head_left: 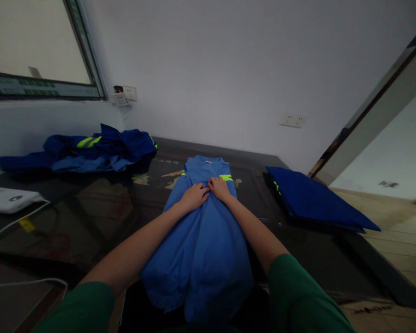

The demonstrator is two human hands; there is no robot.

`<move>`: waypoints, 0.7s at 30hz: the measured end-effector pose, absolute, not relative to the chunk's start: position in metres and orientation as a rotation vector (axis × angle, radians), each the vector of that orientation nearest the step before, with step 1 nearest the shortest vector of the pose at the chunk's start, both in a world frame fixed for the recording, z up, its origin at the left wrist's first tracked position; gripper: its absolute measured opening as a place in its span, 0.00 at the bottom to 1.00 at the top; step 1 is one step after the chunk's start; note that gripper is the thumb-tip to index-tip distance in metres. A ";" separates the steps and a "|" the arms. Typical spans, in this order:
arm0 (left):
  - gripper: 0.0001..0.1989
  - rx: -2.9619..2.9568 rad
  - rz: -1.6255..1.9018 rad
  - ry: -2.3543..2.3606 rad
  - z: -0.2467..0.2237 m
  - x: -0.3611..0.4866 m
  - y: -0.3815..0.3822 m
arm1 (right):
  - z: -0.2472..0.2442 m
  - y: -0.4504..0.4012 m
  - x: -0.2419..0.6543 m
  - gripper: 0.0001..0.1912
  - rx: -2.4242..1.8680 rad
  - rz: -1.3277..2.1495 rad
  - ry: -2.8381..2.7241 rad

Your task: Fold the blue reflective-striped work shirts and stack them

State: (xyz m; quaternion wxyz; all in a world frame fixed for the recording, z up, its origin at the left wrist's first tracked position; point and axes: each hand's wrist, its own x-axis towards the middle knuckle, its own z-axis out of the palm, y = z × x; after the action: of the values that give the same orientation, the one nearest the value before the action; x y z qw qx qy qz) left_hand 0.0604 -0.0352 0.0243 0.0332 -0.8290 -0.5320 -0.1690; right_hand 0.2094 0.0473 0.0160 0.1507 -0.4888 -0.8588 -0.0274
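A light blue work jacket (211, 249) with yellow-green reflective patches lies lengthwise in front of me. Its collar end rests on the dark table, and its lower part hangs over the near edge toward my body. Both hands meet at the jacket's middle, a little below the collar. My left hand (195, 196) has curled fingers gathering the cloth. Close beside it, my right hand (218, 187) pinches the fabric near a yellow-green patch. Creases run down from where the fingers grip.
Crumpled blue garments (104, 150) lie at the table's back left. A folded dark blue garment (315, 196) sits on the right, jutting past the edge. A white device (12, 200) with a cable is at left. Wall sockets (293, 120) are above the dark table (104, 203).
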 end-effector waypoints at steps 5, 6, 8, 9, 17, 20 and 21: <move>0.18 -2.520 -0.496 -1.746 0.037 0.071 -0.031 | 0.025 0.073 0.220 0.12 -1.367 -0.027 -2.315; 0.18 -2.494 -0.523 -1.735 0.040 0.074 -0.031 | 0.028 0.084 0.226 0.12 -1.372 0.005 -2.238; 0.18 -2.481 -0.567 -1.657 0.043 0.080 -0.031 | 0.032 0.109 0.239 0.12 -1.416 0.056 -2.089; 0.18 -2.501 -0.566 -1.617 0.043 0.082 -0.032 | 0.034 0.121 0.247 0.13 -1.454 0.069 -2.039; 0.25 -2.615 -0.525 -1.676 0.021 0.081 -0.034 | 0.029 0.207 0.276 0.18 -1.531 0.143 -2.012; 0.28 -2.655 -0.551 -1.708 0.017 0.080 -0.030 | 0.027 0.234 0.271 0.15 -1.468 0.169 -2.109; 0.28 -2.671 -0.559 -1.715 0.016 0.080 -0.029 | 0.026 0.242 0.270 0.14 -1.459 0.176 -2.139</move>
State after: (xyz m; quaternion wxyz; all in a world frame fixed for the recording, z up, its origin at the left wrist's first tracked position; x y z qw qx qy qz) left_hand 0.0797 -0.0291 0.0159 -0.0406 -0.8281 -0.5316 -0.1732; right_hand 0.2699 0.2421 0.0256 0.2699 -0.5412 -0.7937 0.0652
